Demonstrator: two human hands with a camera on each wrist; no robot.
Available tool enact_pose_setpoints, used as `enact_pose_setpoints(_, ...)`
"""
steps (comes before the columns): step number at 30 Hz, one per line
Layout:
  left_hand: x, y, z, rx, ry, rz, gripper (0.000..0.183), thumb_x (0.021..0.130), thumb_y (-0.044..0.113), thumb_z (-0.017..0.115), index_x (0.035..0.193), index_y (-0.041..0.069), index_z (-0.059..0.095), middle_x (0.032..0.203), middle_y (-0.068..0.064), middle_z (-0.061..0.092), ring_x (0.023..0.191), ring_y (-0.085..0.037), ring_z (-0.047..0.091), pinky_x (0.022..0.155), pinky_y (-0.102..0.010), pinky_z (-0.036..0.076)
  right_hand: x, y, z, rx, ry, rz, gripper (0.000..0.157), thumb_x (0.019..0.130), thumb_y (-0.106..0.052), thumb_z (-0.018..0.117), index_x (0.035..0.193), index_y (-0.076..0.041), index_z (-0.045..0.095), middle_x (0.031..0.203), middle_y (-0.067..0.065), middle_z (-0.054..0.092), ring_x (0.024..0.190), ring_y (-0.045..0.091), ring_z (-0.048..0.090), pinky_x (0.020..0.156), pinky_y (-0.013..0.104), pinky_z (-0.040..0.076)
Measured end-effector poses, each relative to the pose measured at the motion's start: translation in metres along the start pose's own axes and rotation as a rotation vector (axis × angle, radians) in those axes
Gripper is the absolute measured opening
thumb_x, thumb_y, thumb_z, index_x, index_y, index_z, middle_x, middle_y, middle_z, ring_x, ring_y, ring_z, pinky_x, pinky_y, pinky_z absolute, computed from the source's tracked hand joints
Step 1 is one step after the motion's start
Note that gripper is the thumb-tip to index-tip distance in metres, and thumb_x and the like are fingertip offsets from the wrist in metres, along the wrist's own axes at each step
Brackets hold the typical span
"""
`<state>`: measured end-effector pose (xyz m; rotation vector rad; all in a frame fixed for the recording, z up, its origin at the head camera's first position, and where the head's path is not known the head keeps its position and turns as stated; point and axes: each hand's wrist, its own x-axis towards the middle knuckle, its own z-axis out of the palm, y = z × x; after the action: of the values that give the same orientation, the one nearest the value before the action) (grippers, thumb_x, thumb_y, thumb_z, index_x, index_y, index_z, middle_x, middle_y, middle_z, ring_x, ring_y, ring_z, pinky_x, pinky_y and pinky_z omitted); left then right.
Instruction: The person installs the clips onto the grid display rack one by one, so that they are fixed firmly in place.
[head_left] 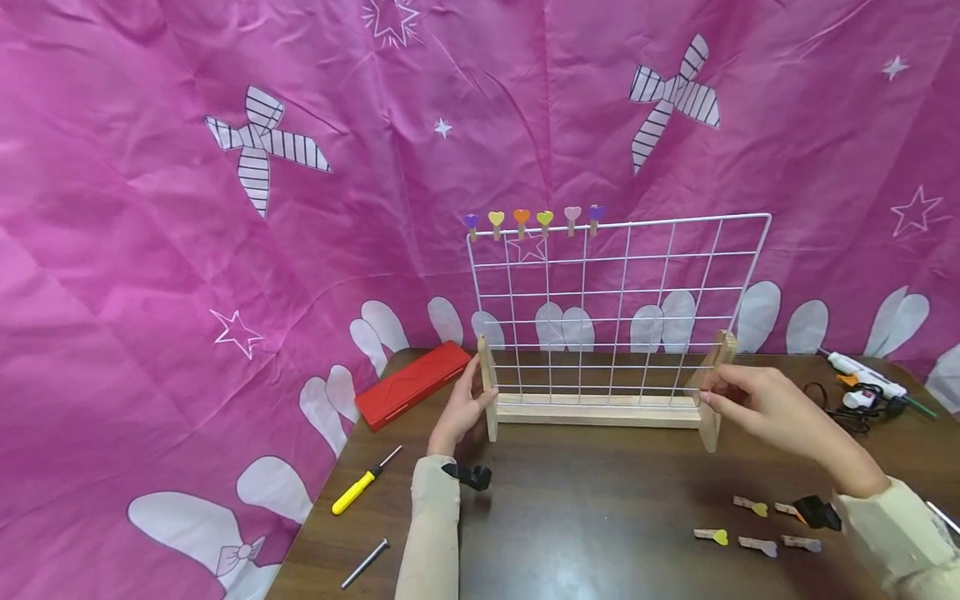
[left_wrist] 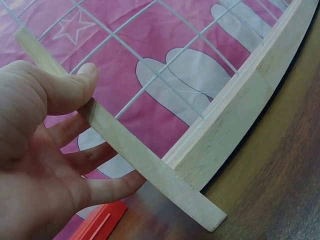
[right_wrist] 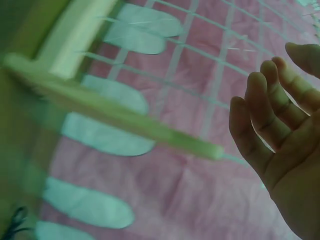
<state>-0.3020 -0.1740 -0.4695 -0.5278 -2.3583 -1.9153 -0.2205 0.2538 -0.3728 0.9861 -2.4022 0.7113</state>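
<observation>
A white wire grid rack (head_left: 622,292) stands upright in a wooden base (head_left: 600,411). My left hand (head_left: 463,410) grips its left wooden upright (left_wrist: 150,150), thumb on one side and fingers on the other. At the right wooden upright (right_wrist: 125,112) is my right hand (head_left: 765,408); in the right wrist view its fingers (right_wrist: 257,107) are spread and apart from the wood. Along the grid's top left edge sit several small heart clothespins, among them an orange one (head_left: 521,218) and a pink one (head_left: 572,215).
More heart clothespins (head_left: 711,536) lie on the table (head_left: 570,517) at front right. A red case (head_left: 412,385), a yellow-handled screwdriver (head_left: 356,490) and a metal bolt (head_left: 365,564) lie to the left. A white glue gun (head_left: 866,375) with its cord lies at back right, before a pink curtain (head_left: 480,108).
</observation>
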Motion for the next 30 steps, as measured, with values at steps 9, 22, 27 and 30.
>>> enact_pose_setpoints(9, -0.007, 0.023, 0.0, 0.022, -0.012, -0.002, 0.072, 0.086, -0.004, 0.057, 0.147, 0.006, 0.019, 0.144, -0.023, 0.03, 0.128, -0.04, 0.034, 0.097, -0.052, 0.037, -0.059, 0.027, 0.018, -0.05, -0.175, 0.072, 0.021, 0.078, -0.014, 0.073, 0.091, -0.027, 0.063, 0.071, -0.022, 0.053, 0.06, -0.006, 0.045, 0.049, 0.018, 0.037)
enact_pose_setpoints(22, -0.007, 0.022, -0.001, 0.008, -0.026, -0.007, 0.072, 0.087, -0.006, 0.055, 0.147, 0.007, 0.018, 0.147, -0.021, 0.027, 0.132, -0.035, 0.029, 0.104, -0.048, 0.028, -0.114, 0.043, 0.029, -0.086, -0.541, 0.307, 0.017, 0.073, -0.027, 0.075, 0.07, -0.029, 0.059, 0.057, -0.019, 0.04, 0.052, -0.003, 0.036, 0.043, 0.023, 0.029)
enact_pose_setpoints(27, -0.008, 0.022, 0.0, 0.004, -0.032, -0.004, 0.072, 0.087, -0.006, 0.055, 0.147, 0.007, 0.016, 0.146, -0.022, 0.026, 0.131, -0.037, 0.031, 0.102, -0.049, 0.031, -0.118, 0.044, 0.032, -0.07, -0.526, 0.295, 0.022, 0.071, -0.025, 0.076, 0.066, -0.03, 0.056, 0.057, -0.02, 0.04, 0.052, -0.003, 0.036, 0.043, 0.023, 0.028)
enact_pose_setpoints(30, -0.008, 0.022, -0.001, 0.006, -0.032, -0.005, 0.072, 0.087, -0.006, 0.054, 0.147, 0.007, 0.016, 0.146, -0.022, 0.026, 0.131, -0.038, 0.03, 0.102, -0.05, 0.031, -0.119, 0.044, 0.036, -0.064, -0.502, 0.279, 0.026, 0.07, -0.017, 0.075, 0.063, -0.03, 0.054, 0.056, -0.02, 0.04, 0.051, -0.004, 0.036, 0.042, 0.022, 0.028)
